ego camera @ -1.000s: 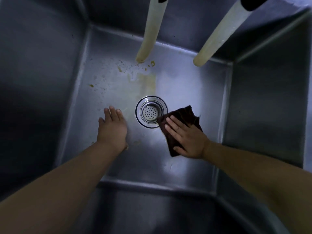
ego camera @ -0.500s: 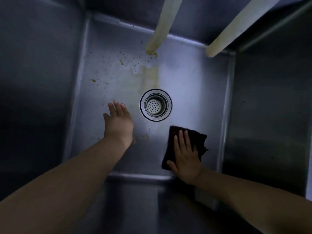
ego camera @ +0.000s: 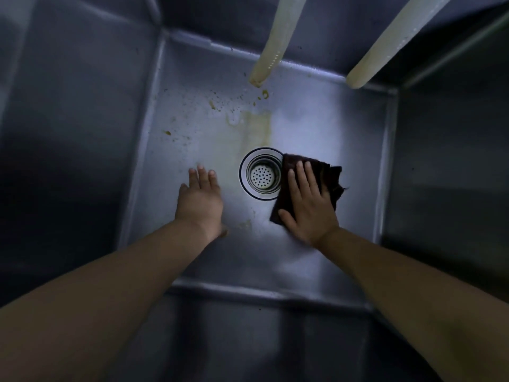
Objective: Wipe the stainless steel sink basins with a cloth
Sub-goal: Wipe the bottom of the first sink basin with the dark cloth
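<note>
Head view: flat right hand (ego camera: 308,208) presses dark folded cloth (ego camera: 330,177) beside drain (ego camera: 260,176).

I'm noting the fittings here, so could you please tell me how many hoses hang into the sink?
2: one hose above the stain behind the drain, another hose toward the back right corner.

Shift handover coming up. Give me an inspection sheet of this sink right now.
Surface: sink basin floor is steel, with a yellowish stain above the drain and brown specks toward the far left corner.
Job's things: dark cloth lies flat on the floor, its edge overlapping the drain strainer rim.
Clutter: nothing seen.
Hands: right hand presses flat on the cloth; left hand rests flat on the bare floor, holding nothing.
Cables: nothing seen; two pale hoses hang into the basin from above.
Surroundings: steel side walls, dimly lit.
</note>
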The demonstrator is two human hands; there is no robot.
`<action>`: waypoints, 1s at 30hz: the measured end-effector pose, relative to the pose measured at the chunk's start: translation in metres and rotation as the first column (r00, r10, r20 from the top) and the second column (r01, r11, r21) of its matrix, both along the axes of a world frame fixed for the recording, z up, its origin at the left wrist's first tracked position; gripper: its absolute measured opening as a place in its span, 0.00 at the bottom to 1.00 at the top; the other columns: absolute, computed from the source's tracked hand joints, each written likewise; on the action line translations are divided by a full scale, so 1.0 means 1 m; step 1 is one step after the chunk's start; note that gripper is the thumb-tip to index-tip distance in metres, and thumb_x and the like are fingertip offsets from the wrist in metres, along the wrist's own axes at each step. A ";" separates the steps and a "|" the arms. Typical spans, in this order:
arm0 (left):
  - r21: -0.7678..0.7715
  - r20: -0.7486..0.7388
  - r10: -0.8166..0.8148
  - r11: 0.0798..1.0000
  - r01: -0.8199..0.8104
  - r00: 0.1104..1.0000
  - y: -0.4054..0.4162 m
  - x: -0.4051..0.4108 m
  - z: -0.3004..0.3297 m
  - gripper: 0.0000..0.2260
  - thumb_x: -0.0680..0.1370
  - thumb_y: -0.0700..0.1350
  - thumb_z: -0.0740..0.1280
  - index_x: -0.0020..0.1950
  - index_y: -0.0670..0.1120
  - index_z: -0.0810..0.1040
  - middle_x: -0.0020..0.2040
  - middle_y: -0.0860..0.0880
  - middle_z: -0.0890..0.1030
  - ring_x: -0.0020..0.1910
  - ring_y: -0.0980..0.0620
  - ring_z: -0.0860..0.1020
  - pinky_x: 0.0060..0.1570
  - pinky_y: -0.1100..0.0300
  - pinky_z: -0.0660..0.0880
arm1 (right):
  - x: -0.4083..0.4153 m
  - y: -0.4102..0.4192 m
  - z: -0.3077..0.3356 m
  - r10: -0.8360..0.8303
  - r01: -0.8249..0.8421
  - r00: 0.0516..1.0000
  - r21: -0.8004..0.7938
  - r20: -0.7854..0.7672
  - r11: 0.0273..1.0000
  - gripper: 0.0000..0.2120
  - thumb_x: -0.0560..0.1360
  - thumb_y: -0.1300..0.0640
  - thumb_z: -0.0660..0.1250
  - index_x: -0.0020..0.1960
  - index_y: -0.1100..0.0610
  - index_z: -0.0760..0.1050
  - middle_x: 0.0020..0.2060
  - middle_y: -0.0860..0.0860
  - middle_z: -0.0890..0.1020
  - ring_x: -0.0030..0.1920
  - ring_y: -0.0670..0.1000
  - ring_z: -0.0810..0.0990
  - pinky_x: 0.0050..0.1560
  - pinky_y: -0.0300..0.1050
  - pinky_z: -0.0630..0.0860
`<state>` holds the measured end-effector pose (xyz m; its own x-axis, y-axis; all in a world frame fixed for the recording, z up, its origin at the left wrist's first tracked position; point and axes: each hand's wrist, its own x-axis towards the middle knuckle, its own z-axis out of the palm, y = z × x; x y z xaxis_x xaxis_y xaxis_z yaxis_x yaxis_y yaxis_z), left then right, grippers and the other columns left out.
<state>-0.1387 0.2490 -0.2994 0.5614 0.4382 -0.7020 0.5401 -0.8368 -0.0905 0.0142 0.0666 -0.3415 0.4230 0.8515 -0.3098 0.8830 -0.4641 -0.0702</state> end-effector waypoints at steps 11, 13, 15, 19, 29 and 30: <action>-0.017 0.141 -0.026 0.999 0.029 0.990 0.048 -0.068 0.095 0.25 0.73 0.57 0.65 0.66 0.46 0.66 0.68 0.45 0.70 0.64 0.45 0.72 0.58 0.51 0.70 | -0.031 -0.061 0.025 0.161 -0.170 0.984 -0.117 -0.082 0.979 0.40 0.73 0.35 0.53 0.74 0.62 0.58 0.74 0.61 0.57 0.74 0.62 0.57 0.64 0.65 0.66; 0.037 0.166 -0.045 0.999 0.039 0.985 0.047 -0.084 0.107 0.19 0.74 0.56 0.64 0.60 0.48 0.69 0.60 0.48 0.75 0.59 0.46 0.75 0.54 0.52 0.71 | -0.044 -0.040 0.020 0.115 -0.124 0.990 -0.107 -0.083 0.987 0.40 0.73 0.36 0.53 0.75 0.63 0.57 0.74 0.62 0.57 0.74 0.64 0.55 0.66 0.66 0.63; 0.026 0.148 -0.009 1.000 0.006 0.989 0.045 -0.093 0.110 0.17 0.75 0.55 0.63 0.60 0.48 0.70 0.59 0.49 0.75 0.59 0.46 0.74 0.55 0.52 0.72 | -0.062 -0.015 0.014 0.083 -0.091 0.993 -0.093 -0.086 0.992 0.41 0.73 0.36 0.52 0.75 0.64 0.57 0.74 0.64 0.58 0.74 0.65 0.55 0.65 0.65 0.64; -0.085 0.170 0.151 0.987 -0.138 0.974 0.052 -0.092 0.096 0.13 0.77 0.51 0.62 0.60 0.48 0.72 0.60 0.47 0.77 0.59 0.44 0.75 0.55 0.53 0.73 | -0.094 0.034 0.005 0.076 -0.081 0.992 -0.042 -0.096 0.996 0.42 0.72 0.35 0.53 0.76 0.63 0.55 0.75 0.64 0.55 0.75 0.64 0.52 0.62 0.62 0.67; -0.027 0.289 0.257 0.965 -0.261 0.922 0.071 -0.101 0.073 0.05 0.75 0.37 0.61 0.48 0.44 0.74 0.51 0.42 0.77 0.51 0.39 0.76 0.48 0.45 0.75 | -0.139 0.104 -0.009 0.216 -0.211 0.970 0.048 -0.114 0.976 0.42 0.73 0.36 0.50 0.77 0.62 0.47 0.76 0.62 0.49 0.77 0.59 0.43 0.69 0.58 0.59; -0.020 0.290 0.257 0.965 -0.262 0.922 0.070 -0.102 0.071 0.06 0.75 0.37 0.61 0.49 0.44 0.74 0.52 0.42 0.77 0.52 0.39 0.76 0.49 0.45 0.76 | -0.141 0.103 -0.009 0.246 -0.242 0.961 0.049 -0.125 0.969 0.42 0.73 0.36 0.50 0.77 0.62 0.47 0.77 0.61 0.48 0.77 0.58 0.43 0.67 0.57 0.62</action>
